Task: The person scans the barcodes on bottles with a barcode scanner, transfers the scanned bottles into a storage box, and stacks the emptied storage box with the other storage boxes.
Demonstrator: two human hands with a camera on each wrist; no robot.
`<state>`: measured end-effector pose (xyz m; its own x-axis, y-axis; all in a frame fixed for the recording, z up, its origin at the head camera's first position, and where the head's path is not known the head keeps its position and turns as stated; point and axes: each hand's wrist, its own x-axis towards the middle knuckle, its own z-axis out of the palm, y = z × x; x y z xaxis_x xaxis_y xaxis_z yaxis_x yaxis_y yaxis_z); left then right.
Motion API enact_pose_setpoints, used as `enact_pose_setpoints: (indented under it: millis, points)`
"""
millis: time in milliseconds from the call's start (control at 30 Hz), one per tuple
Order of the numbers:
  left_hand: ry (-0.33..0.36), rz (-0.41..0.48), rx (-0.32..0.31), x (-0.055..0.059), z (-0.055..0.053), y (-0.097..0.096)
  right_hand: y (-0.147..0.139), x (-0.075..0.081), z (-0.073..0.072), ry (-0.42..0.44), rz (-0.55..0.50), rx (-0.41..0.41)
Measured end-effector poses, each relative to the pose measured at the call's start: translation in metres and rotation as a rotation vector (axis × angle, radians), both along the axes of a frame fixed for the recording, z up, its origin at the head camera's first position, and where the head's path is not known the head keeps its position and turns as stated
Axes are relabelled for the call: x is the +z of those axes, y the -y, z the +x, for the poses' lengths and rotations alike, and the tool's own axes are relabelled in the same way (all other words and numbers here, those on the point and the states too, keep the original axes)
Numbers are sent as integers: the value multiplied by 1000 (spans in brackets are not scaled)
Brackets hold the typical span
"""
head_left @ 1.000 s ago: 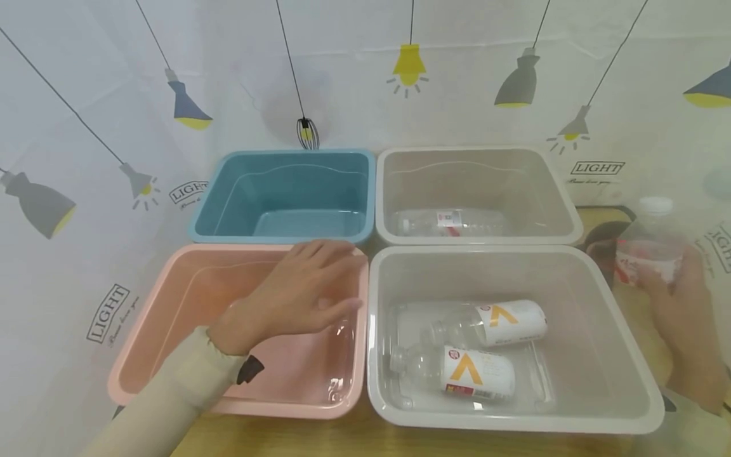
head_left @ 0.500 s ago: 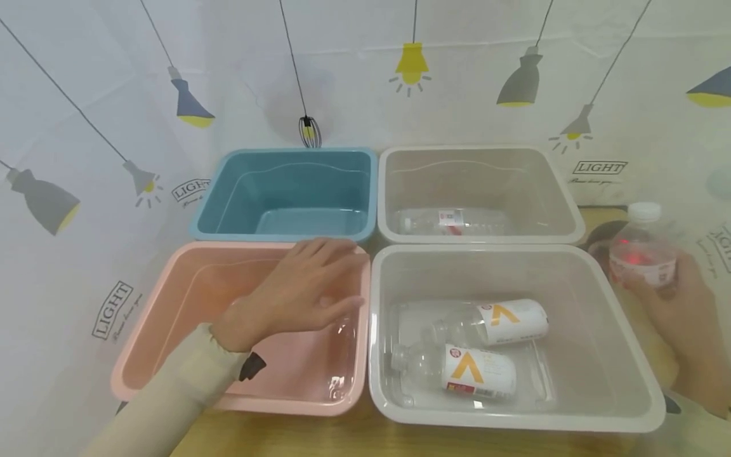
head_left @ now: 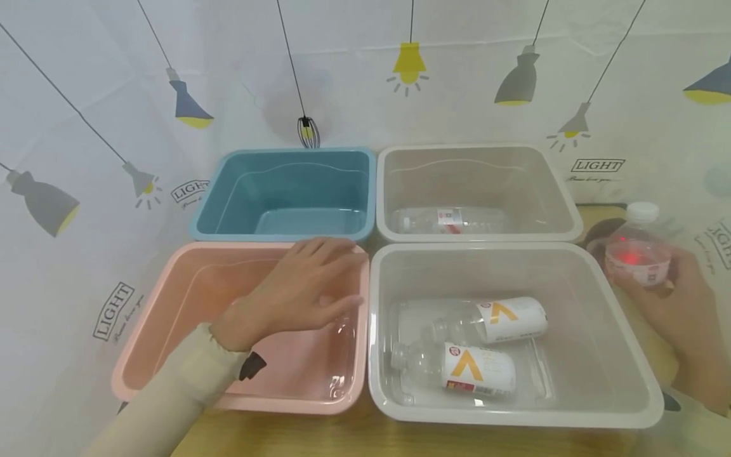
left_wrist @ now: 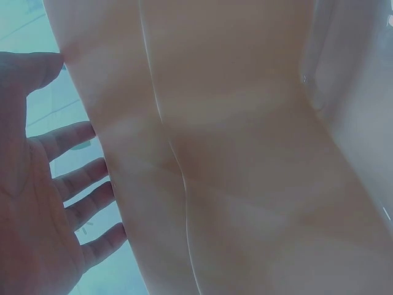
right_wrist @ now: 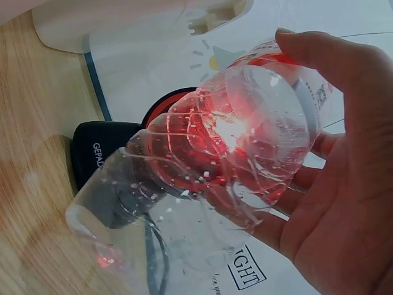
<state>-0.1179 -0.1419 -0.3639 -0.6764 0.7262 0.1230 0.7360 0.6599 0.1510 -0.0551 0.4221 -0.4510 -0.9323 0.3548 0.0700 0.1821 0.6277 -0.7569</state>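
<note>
My right hand (head_left: pixel 685 311) grips a clear plastic bottle (head_left: pixel 638 235) with a white cap and a red-and-white label, right of the front white bin. In the right wrist view, red light glows through the bottle (right_wrist: pixel 178 138), in front of a black scanner-like device (right_wrist: pixel 107 144) with a round, red-edged head. My left hand (head_left: pixel 291 292) lies over the pink bin (head_left: pixel 240 405), fingers extended toward its far right corner. The left wrist view has its fingertips (left_wrist: pixel 110 236) at the bin's edge, with nothing held.
The front white bin (head_left: pixel 514 417) contains two clear bottles (head_left: pixel 514 320) with white labels. One clear bottle (head_left: pixel 450 221) lies in the back white bin (head_left: pixel 480 238). Behind the pink bin stands a blue bin (head_left: pixel 285 238). All stand on a wooden table (head_left: pixel 320 438) before a lamp-print backdrop (head_left: pixel 354 76).
The bottle in my right hand has shifted slightly left and turned so its label faces differently. A red glow has appeared on it. My left hand stays put.
</note>
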Motion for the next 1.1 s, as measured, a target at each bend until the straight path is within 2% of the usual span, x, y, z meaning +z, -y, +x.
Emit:
enact_pose_setpoints:
  millis: [200,333,433,633,1100]
  points:
    - [-11,12,-4,-1,0,1,0,5,-5,8,-44,25]
    - [7,0,3,0,0,1,-2,7,-5,64,-76,20]
    - [11,-3,3,1,0,0,-1,6,-1,107,-58,-33]
    - [-5,10,-5,-1,0,0,3,4,0,85,-37,-80]
    - [-5,11,0,-2,1,1,6,5,-3,0,18,-99]
